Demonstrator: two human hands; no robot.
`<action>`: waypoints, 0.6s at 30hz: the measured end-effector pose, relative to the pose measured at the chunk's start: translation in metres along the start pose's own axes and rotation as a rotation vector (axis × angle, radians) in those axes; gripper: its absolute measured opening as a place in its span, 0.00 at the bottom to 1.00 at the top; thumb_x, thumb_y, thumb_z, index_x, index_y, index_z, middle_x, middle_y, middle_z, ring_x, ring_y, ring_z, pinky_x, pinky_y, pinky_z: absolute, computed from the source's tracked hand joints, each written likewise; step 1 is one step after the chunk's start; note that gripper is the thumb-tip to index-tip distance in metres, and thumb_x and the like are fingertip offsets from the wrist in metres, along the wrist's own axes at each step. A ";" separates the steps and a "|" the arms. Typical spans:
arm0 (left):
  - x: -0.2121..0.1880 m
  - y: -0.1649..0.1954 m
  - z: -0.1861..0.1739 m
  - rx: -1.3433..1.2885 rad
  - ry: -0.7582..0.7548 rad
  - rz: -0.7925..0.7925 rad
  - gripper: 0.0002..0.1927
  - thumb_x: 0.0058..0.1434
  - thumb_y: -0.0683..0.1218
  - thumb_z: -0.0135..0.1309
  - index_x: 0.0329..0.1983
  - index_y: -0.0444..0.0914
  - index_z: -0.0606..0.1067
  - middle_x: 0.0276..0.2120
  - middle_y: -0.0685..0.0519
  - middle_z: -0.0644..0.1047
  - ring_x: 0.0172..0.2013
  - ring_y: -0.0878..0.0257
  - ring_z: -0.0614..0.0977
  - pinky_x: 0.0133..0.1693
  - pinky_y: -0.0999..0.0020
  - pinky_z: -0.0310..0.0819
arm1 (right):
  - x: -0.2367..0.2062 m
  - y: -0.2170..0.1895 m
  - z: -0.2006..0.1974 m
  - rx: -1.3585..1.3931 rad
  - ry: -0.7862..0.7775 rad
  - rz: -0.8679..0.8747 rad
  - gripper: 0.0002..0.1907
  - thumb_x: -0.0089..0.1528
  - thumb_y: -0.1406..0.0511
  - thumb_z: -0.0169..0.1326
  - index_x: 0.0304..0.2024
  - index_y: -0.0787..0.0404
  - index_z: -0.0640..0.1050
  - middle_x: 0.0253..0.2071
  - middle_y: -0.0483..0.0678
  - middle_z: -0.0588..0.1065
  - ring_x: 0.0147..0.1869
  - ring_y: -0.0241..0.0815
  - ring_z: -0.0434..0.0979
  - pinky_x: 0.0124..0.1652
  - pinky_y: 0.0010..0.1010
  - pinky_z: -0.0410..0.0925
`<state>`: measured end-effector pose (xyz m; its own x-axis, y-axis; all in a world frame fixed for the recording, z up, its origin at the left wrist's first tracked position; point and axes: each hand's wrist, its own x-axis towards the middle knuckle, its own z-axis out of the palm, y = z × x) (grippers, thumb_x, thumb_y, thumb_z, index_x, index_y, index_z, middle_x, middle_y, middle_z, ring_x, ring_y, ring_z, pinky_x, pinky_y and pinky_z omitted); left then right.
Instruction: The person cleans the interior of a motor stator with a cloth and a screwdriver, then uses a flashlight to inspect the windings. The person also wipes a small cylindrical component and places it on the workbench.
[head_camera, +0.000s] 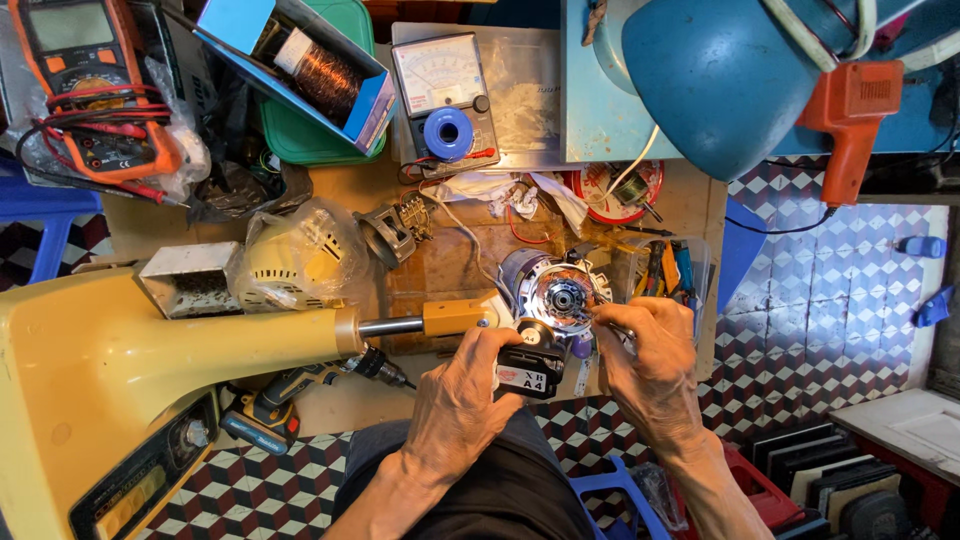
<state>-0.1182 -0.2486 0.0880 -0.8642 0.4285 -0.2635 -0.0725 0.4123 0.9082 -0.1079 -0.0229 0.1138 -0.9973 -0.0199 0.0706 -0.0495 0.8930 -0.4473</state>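
Note:
A small round electric motor (553, 290) with a silver face and copper windings sits at the bench's front edge, joined to a cream fan stand's pole (420, 322). My left hand (462, 400) is closed around the black block (527, 368) under the motor. My right hand (647, 365) pinches a thin metal tool (600, 316), its tip touching the motor's right rim. White wires (470, 235) trail from the motor toward the back.
A cream fan base (110, 390) fills the left. A cordless drill (300, 390) lies beneath its pole. Behind are an orange multimeter (85, 90), an analog meter (440, 95), a copper wire spool (320, 75) in a blue box, a blue lamp shade (720, 80) and a clear tool tray (665, 268).

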 end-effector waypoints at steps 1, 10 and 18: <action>0.002 0.001 0.000 -0.002 0.016 0.023 0.30 0.49 0.39 0.65 0.55 0.41 0.68 0.43 0.48 0.77 0.35 0.50 0.85 0.36 0.59 0.81 | 0.003 0.000 -0.001 0.004 -0.005 -0.013 0.11 0.57 0.71 0.64 0.42 0.59 0.80 0.40 0.47 0.75 0.48 0.45 0.72 0.50 0.36 0.64; 0.016 -0.001 0.005 0.001 0.004 0.023 0.29 0.48 0.38 0.65 0.54 0.40 0.69 0.42 0.49 0.77 0.35 0.52 0.85 0.36 0.61 0.82 | 0.013 0.014 -0.002 0.092 -0.099 -0.027 0.13 0.56 0.72 0.63 0.43 0.59 0.79 0.45 0.49 0.76 0.53 0.48 0.72 0.51 0.37 0.66; 0.016 0.001 0.010 -0.025 -0.020 -0.015 0.29 0.49 0.39 0.66 0.55 0.39 0.70 0.41 0.48 0.77 0.35 0.51 0.85 0.35 0.60 0.81 | 0.008 0.016 0.006 0.104 -0.081 -0.075 0.15 0.53 0.72 0.65 0.42 0.59 0.79 0.44 0.49 0.76 0.51 0.48 0.74 0.50 0.38 0.65</action>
<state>-0.1273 -0.2329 0.0810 -0.8530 0.4385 -0.2830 -0.0978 0.3982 0.9121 -0.1167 -0.0115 0.1017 -0.9914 -0.1251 0.0373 -0.1256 0.8366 -0.5333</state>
